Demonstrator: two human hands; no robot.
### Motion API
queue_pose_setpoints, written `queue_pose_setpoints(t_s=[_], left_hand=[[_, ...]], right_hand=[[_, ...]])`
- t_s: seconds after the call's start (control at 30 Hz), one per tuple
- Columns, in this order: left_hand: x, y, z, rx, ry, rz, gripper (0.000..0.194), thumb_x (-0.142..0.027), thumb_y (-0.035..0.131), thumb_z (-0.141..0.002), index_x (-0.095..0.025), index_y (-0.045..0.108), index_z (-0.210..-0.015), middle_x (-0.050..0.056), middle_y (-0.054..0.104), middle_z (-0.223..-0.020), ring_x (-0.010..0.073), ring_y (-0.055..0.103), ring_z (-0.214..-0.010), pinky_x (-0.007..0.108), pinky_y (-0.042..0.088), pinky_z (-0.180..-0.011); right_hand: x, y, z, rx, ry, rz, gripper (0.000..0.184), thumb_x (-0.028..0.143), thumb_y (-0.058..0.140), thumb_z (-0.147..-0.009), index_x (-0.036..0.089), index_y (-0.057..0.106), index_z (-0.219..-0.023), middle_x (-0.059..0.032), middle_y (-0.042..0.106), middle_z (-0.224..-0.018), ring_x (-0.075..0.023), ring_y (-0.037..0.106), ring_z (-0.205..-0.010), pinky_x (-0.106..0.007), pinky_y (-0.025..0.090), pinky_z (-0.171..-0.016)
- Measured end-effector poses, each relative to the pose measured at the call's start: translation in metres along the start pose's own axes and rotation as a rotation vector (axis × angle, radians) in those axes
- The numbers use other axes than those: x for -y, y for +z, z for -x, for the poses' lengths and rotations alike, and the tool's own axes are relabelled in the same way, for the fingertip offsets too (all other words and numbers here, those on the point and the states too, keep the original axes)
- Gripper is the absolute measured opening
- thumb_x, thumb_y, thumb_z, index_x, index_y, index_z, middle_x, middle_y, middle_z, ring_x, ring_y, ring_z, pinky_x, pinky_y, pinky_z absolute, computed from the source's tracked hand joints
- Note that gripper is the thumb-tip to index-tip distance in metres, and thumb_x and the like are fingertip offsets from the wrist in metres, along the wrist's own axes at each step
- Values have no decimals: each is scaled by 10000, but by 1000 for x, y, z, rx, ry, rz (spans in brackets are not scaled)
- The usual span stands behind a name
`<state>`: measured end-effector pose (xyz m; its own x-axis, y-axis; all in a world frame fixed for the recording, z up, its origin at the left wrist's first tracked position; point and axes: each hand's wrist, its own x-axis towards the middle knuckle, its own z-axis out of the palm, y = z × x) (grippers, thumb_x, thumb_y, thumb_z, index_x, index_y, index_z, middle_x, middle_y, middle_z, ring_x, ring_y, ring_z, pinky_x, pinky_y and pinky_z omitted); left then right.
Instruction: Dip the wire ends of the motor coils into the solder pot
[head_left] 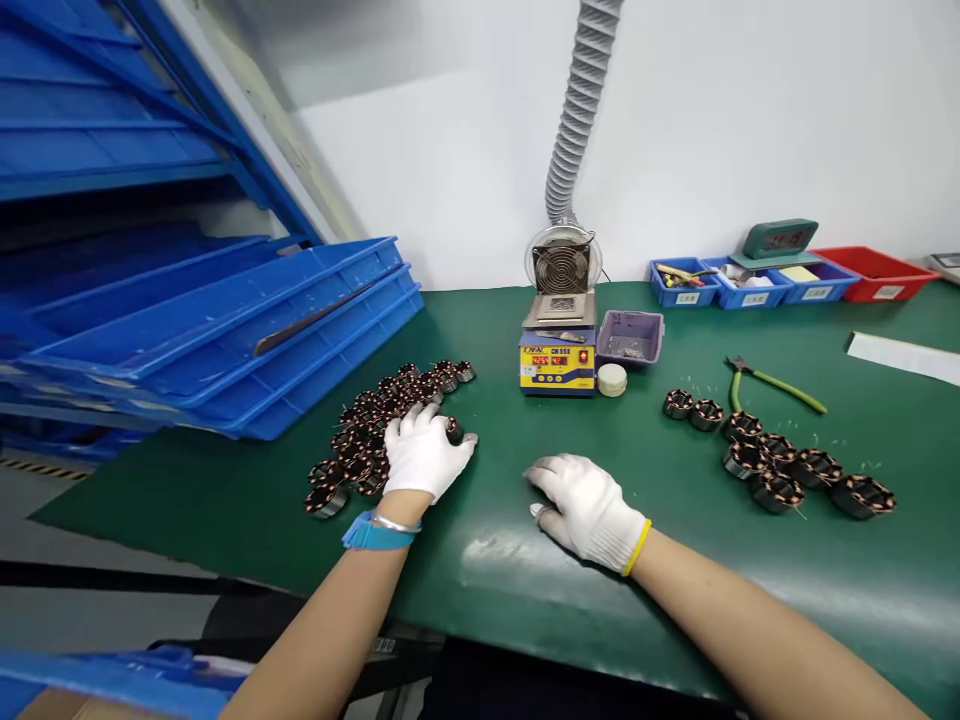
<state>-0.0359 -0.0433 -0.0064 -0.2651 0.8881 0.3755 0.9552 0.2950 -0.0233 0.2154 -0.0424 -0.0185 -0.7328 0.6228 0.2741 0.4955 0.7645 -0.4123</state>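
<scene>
My left hand (424, 452), in a white glove, rests at the right edge of a cluster of copper-wound motor stators (367, 425). A single stator (454, 430) sits between its thumb and fingers, which close around it. Part of the cluster is hidden beneath the palm. My right hand (581, 505), gloved too, lies on the green mat with slightly bent fingers. Its thumb stays apart from the fingers, and nothing shows in between. Beyond it to the right stands a second group of stators (776, 490), with thin wire ends sticking up.
A soldering pot (557, 360) with a fan stands at the back under a grey duct (585, 90). Beside it are a purple tray (630, 338) and a round white tin (612, 380). Green-handled cutters (780, 385) lie right. Blue trays (300, 330) slope in from the left.
</scene>
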Motion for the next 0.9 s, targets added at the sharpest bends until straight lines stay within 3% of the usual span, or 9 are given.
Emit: queue_pose_setpoints(t_s=[0.07,0.17,0.4,0.53,0.67,0.73,0.9], left_hand=[[-10,-1,5,4,114,3,348,-489,535,-776,-194,683,-886,109,603,-1232,319,433,-1231,489,220,-1072],[-29,-4,15,12,267,43,342,-456,518,-806,-200,674,-970,93,643,-1116,287,526,-1075,460,276,-1032],[-58,4,27,27,416,139,330,-404,507,-843,-220,669,-1064,109,629,-924,295,550,-923,444,368,-866],[-64,3,31,22,317,244,429,-502,549,-802,-196,633,-1090,116,615,-976,311,561,-961,432,390,-866],[-64,2,29,29,91,459,860,-664,646,-634,-132,461,-1284,165,518,-1240,303,591,-990,382,457,-826],[-63,5,22,94,42,518,951,-698,639,-614,-135,403,-1345,175,511,-1259,311,604,-997,381,472,-809],[-58,12,4,242,214,514,468,-576,603,-723,-220,667,-1020,109,649,-997,333,618,-959,412,481,-806]], right_hand=[[-3,-1,2,-19,61,-62,410,365,526,-847,210,561,-1225,-66,608,-1194,-237,554,-1090,-367,445,-935],[-9,-3,2,-52,170,-104,415,385,527,-846,243,558,-1235,-45,604,-1210,-232,564,-1086,-353,458,-919],[-15,-15,-4,-73,406,-47,428,386,520,-834,296,543,-1251,-14,588,-1242,-243,578,-1075,-364,492,-865],[-11,-15,-4,-104,468,-22,422,381,531,-828,321,541,-1246,10,577,-1261,-235,568,-1099,-365,488,-885],[-14,-7,-12,-165,541,-35,422,392,544,-826,336,534,-1243,19,568,-1276,-223,578,-1090,-369,500,-874],[-17,-2,-22,-200,547,-69,420,385,545,-829,317,538,-1244,13,579,-1260,-210,585,-1078,-362,498,-891],[-23,3,-49,-206,462,-175,356,338,488,-880,254,588,-1212,-12,626,-1202,-188,577,-1111,-333,451,-978]])
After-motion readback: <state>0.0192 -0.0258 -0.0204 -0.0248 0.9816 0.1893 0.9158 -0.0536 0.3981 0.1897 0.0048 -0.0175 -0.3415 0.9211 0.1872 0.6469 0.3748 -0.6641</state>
